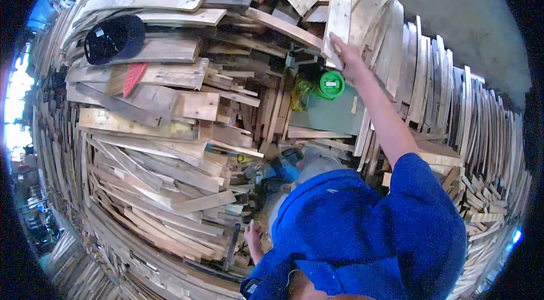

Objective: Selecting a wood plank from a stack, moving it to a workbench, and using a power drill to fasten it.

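Note:
My right arm reaches far ahead, and my right hand (348, 61) is closed on the near end of a long pale wooden plank (340, 8) with nail holes. Just below that hand stands a round green container (331, 84) on a grey-green surface (326, 116), beside a crumpled yellow plastic bag (300, 94). Low by my left side, my left hand (253, 235) has its fingers curled. What they hold, if anything, cannot be made out. A dark upright bar (232, 247) is close to its left, seemingly apart from it.
Stacked wooden planks (153, 158) fill the left side. On them lie a dark cap (115, 39) and a brush with a red handle (135, 78). More boards (430, 79) stand in a row at the right. Concrete floor (470, 16) shows beyond them.

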A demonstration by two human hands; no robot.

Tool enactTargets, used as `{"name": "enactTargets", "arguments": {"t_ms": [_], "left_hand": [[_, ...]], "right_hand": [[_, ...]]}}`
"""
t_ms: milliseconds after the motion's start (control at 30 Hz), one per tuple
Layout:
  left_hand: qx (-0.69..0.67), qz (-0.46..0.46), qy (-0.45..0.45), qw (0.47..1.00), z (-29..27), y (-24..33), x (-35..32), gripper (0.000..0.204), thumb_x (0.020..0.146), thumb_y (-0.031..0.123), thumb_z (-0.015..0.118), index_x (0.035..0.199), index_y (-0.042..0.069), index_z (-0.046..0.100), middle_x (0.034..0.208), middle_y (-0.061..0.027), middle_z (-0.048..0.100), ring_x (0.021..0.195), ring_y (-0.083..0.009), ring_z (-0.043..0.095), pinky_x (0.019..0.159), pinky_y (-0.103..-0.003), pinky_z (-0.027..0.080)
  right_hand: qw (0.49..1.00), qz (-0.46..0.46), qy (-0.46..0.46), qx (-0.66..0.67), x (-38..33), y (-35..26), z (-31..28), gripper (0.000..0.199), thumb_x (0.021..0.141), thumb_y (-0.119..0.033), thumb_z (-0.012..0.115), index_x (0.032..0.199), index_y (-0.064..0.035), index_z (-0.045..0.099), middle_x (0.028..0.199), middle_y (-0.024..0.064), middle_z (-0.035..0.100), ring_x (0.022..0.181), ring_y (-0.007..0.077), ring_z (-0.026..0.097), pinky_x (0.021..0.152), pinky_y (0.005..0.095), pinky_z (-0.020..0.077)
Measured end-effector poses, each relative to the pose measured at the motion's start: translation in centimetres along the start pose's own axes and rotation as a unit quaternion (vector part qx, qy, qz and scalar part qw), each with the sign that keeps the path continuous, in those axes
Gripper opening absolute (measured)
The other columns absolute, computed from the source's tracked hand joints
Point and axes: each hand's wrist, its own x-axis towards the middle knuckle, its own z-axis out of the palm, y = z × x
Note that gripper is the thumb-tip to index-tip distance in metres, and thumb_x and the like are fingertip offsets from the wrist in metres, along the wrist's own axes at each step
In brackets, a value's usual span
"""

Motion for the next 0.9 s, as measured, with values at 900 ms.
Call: {"name": "enactTargets", "arguments": {"t_ms": [900], "left_hand": [[-0.024,-0.040,-0.049,0.998,-1.0,-5.4,4.8,0.041,0.090,0.046,0.071,0.089,0.005,0.066,0.075,0.0003,0.058,0.068,-0.0116,0.052,0.060,-0.030,0.043]], "right_hand": [[0.920,-0.076,0.075,-0.377,-0.9,-2.4,-6.7,0.092,0.081,-0.061,0.070,0.140,0.0053,0.047,0.122,0.0216,0.065,0.102,0.0322,0.068,0.090,0.0406,0.0547]]}}
